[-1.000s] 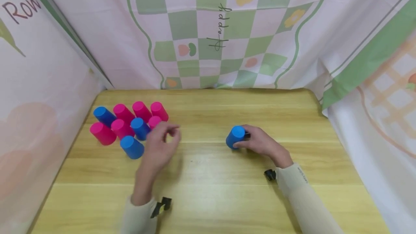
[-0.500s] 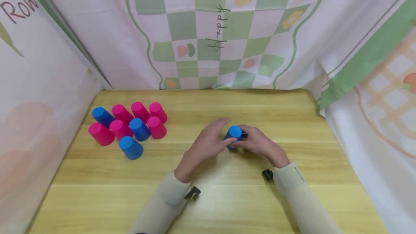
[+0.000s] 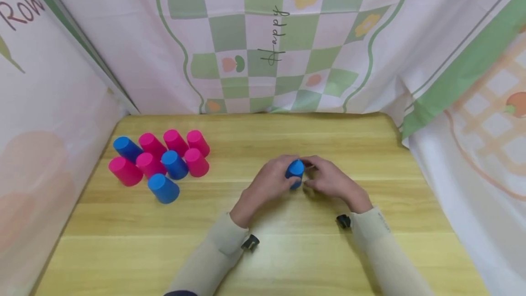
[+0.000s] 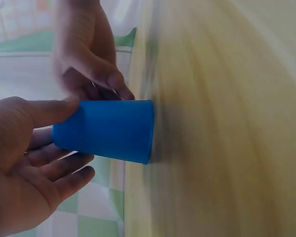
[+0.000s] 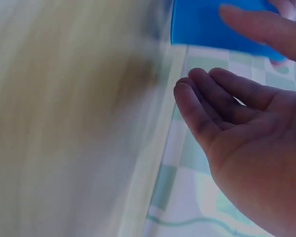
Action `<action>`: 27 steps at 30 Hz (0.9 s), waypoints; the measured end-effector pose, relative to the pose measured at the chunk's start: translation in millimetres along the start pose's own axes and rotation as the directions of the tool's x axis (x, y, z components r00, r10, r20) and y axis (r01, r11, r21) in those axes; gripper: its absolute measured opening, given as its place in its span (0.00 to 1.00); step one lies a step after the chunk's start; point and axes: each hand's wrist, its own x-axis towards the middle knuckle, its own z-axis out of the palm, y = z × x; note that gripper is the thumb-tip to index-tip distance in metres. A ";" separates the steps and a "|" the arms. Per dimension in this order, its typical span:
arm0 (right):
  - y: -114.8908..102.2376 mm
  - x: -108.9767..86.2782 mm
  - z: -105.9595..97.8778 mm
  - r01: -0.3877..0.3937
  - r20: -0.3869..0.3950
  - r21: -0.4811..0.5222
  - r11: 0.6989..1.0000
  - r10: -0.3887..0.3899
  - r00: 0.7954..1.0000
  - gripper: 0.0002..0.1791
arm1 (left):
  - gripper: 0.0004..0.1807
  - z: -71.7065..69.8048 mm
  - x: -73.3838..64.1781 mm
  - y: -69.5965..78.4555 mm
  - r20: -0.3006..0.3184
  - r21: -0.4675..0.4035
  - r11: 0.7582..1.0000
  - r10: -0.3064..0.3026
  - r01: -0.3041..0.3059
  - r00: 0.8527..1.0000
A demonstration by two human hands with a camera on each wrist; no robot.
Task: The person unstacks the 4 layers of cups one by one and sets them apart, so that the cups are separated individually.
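An upside-down blue cup (image 3: pixel 295 168) stands between my two hands on the right half of the table. My left hand (image 3: pixel 268 181) holds it, thumb on the near side and fingers round the far side; in the left wrist view this cup (image 4: pixel 111 129) has its wide rim close to the tabletop. Just right of the cup is my right hand (image 3: pixel 332 181), fingers loosely bent around nothing. From the right wrist, the palm of the right hand (image 5: pixel 251 128) faces up the frame, its thumb overlapping the blue cup (image 5: pixel 202 24).
At the left of the wooden table (image 3: pixel 263 259) several upside-down cups stand in a cluster. Pink ones such as this cup (image 3: pixel 125 171) mix with blue ones, and one blue cup (image 3: pixel 163 189) sits nearest the front. A printed curtain (image 3: pixel 267 35) hangs behind the table.
My left hand has come across from the cup cluster to the blue cup and taken hold of it. The right hand, which held that cup, has loosened and drawn slightly right.
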 end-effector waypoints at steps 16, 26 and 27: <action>15.3 -6.8 -13.4 -0.071 -0.029 -0.001 0.997 0.071 0.997 0.28 | 0.28 -43.5 -36.9 -18.8 -0.054 -0.043 0.982 -0.187 0.185 0.981; 10.7 -5.7 -12.2 -0.070 -0.013 0.019 0.997 0.071 0.997 0.28 | 0.29 -84.4 -83.5 -40.7 -0.136 -0.031 0.939 -0.344 0.343 0.929; 9.8 -5.5 -11.8 -0.070 -0.011 0.023 0.997 0.070 0.997 0.28 | 0.29 -87.5 -88.4 -43.5 -0.139 -0.031 0.933 -0.358 0.357 0.923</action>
